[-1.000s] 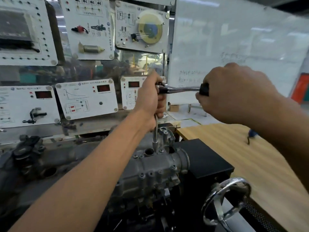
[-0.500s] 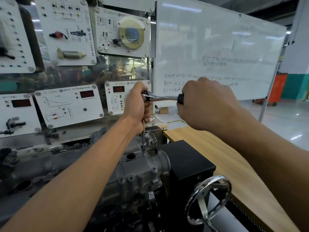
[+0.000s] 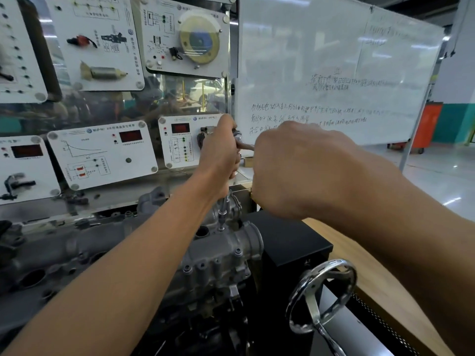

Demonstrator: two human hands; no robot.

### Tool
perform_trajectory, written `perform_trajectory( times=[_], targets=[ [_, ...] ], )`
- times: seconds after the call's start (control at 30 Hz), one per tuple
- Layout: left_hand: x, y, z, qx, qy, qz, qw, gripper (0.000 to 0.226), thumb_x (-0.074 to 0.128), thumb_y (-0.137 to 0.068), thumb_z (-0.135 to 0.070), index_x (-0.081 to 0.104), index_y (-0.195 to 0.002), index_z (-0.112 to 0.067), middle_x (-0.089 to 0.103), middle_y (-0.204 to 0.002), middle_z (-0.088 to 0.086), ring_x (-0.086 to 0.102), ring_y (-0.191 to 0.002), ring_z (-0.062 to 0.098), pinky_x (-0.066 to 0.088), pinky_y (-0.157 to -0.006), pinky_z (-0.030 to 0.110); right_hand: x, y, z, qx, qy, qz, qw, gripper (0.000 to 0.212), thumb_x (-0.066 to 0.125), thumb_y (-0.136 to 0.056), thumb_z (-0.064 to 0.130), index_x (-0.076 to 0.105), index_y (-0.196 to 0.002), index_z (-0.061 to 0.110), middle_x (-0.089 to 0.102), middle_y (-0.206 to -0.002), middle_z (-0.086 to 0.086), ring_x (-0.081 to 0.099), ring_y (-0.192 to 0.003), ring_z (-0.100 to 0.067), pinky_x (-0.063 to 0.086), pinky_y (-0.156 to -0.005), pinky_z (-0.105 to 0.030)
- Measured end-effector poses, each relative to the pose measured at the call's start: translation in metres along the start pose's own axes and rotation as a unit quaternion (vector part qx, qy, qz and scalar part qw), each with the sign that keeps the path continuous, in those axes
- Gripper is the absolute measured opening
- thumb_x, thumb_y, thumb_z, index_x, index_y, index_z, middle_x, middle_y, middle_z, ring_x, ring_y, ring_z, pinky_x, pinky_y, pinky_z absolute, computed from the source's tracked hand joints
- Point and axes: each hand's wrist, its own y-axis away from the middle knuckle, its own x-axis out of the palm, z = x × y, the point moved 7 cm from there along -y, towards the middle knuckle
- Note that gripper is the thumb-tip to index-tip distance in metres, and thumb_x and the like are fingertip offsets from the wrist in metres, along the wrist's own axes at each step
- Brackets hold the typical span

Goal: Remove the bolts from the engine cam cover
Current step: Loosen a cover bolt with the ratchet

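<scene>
I see a wooden table point(image 3: 401, 299) and whiteboard point(image 3: 334, 73); on the grey cam cover point(image 3: 221, 255), my left hand point(image 3: 221, 152) and right hand point(image 3: 290, 173) clench the ratchet point(image 3: 244, 143).

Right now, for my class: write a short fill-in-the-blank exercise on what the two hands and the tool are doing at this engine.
1. The left hand steadies the head of the ratchet; the ____ hand grips its handle.
2. The extension runs from the ratchet down to the ____ cover.
3. The chrome handwheel sits to the ____ of the cam cover.
4. Behind the hands stands a ____ with handwriting.

Missing words: right; cam; right; whiteboard
</scene>
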Motion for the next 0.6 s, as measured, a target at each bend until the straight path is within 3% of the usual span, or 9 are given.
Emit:
perform_trajectory(
  times=[0.1,0.17,0.27,0.4,0.5,0.6],
  targets=[
    [-0.005,-0.003,0.001,-0.002,0.005,0.009,1.0,0.041,0.041,-0.09,-0.038,0.05,-0.055,-0.019,0.033,-0.046,-0.007,0.022,-0.042,0.011,0.019,-0.045,0.03,-0.004,-0.019,-0.02,0.006,0.027,-0.077,0.997,0.007,0.063,-0.083,0.019,0.056,-0.081,0.018,0.036,-0.068,0.001,0.035,-0.054,-0.019,0.024,-0.049,-0.025],
    [-0.006,-0.01,0.0,-0.022,0.008,0.007,1.0,0.049,0.039,-0.093,-0.038,0.056,-0.051,-0.019,0.036,-0.049,-0.007,0.025,-0.041,0.008,0.023,-0.044,0.025,-0.009,-0.041,-0.027,-0.01,0.051,-0.088,0.995,0.01,0.063,-0.083,0.017,0.059,-0.092,0.019,0.034,-0.069,0.001,0.039,-0.057,-0.023,0.029,-0.053,-0.028],
    [-0.011,-0.015,-0.001,-0.04,0.031,-0.022,0.998,0.039,0.039,-0.093,-0.038,0.047,-0.058,-0.024,0.036,-0.051,-0.008,0.023,-0.042,0.008,0.023,-0.046,0.025,-0.02,-0.062,-0.016,-0.077,0.103,-0.125,0.984,0.012,0.056,-0.078,0.007,0.048,-0.074,0.014,0.034,-0.065,-0.002,0.038,-0.053,-0.023,0.026,-0.049,-0.027],
    [-0.018,-0.018,0.004,-0.035,0.032,-0.047,0.998,0.051,0.039,-0.089,-0.04,0.048,-0.042,-0.022,0.036,-0.049,-0.009,0.021,-0.04,0.01,0.022,-0.047,0.025,-0.018,-0.057,-0.007,-0.129,0.151,-0.179,0.963,0.016,0.034,-0.059,-0.004,0.035,-0.061,0.012,0.033,-0.061,-0.004,0.03,-0.047,-0.02,0.016,-0.046,-0.027],
    [-0.01,-0.017,0.002,-0.036,0.021,-0.058,0.997,0.049,0.04,-0.087,-0.041,0.049,-0.042,-0.023,0.034,-0.048,-0.01,0.02,-0.04,0.01,0.022,-0.044,0.023,-0.015,-0.056,-0.02,-0.116,0.148,-0.209,0.96,0.03,0.047,-0.076,-0.003,0.029,-0.06,0.014,0.03,-0.062,-0.004,0.028,-0.047,-0.02,0.015,-0.046,-0.028],
    [-0.01,-0.018,0.001,-0.029,0.029,-0.063,0.997,0.06,0.039,-0.088,-0.042,0.058,-0.035,-0.022,0.033,-0.052,-0.009,0.02,-0.042,0.011,0.022,-0.043,0.022,-0.016,-0.06,-0.023,-0.107,0.14,-0.215,0.961,0.032,0.048,-0.08,-0.001,0.028,-0.061,0.015,0.028,-0.063,-0.003,0.025,-0.049,-0.02,0.015,-0.047,-0.028]
  ],
)
